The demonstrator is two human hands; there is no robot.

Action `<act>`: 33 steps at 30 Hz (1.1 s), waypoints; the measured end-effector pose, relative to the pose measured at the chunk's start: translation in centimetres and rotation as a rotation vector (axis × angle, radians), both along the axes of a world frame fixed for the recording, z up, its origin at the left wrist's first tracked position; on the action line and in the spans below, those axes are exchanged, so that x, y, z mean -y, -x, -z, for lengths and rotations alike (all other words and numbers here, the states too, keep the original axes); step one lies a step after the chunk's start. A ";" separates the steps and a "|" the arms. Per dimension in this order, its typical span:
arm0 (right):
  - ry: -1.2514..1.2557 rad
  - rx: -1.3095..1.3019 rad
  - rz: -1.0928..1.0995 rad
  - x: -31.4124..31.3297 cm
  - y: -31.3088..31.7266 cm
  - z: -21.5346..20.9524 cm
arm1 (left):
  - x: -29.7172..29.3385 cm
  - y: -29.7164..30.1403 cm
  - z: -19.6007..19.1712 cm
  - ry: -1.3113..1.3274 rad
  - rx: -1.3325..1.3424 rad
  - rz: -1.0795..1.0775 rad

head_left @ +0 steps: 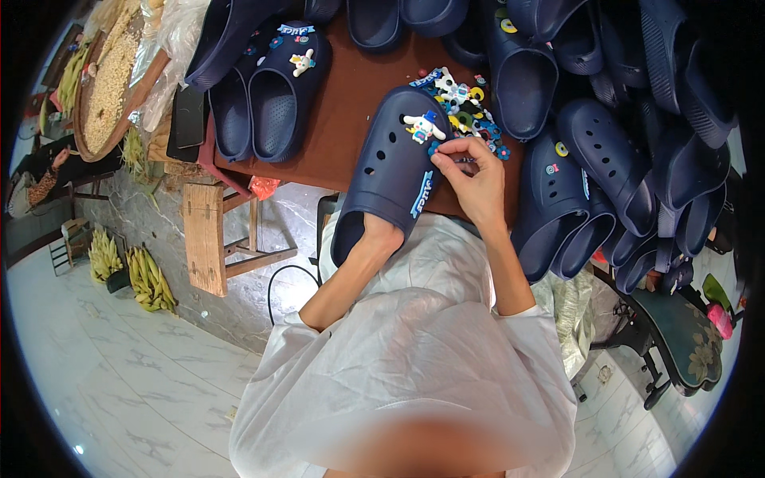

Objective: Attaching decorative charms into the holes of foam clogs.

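Observation:
A dark blue clog (396,151) is held up over the front edge of the table, toe pointing away. My left hand (381,236) is inside its opening and bears it, the fingers hidden within. On the clog's upper sit a white long-eared cartoon charm (425,127) and a light blue banner charm (422,193). Thumb and forefinger of my right hand (476,171) are pinched on a small blue charm (433,148) at the clog's right side, just below the white one. Beyond the clog lies a pile of mixed colourful charms (470,107).
A decorated pair of blue clogs (279,95) stands at the left of the brown-covered table (351,88). Many more clogs (610,151) are heaped at the right and back. A wooden stool (205,239) stands below left, a dark chair (677,334) at the right.

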State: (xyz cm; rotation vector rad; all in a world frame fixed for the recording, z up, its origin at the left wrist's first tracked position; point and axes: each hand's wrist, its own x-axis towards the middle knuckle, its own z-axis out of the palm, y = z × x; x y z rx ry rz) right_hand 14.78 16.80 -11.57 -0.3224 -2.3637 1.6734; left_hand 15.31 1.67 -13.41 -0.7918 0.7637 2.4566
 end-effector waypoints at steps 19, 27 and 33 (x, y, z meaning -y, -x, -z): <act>0.555 0.371 -0.303 -3.4 -0.2 -0.3 | 3.7 -3.9 1.5 0.128 -0.330 0.351; 0.690 0.355 -0.256 -2.8 -1.3 -0.8 | 2.2 -3.7 0.6 0.135 -0.289 0.276; 0.726 0.299 -0.231 -1.8 -1.6 -0.4 | 3.0 -4.3 2.4 0.193 -0.470 0.356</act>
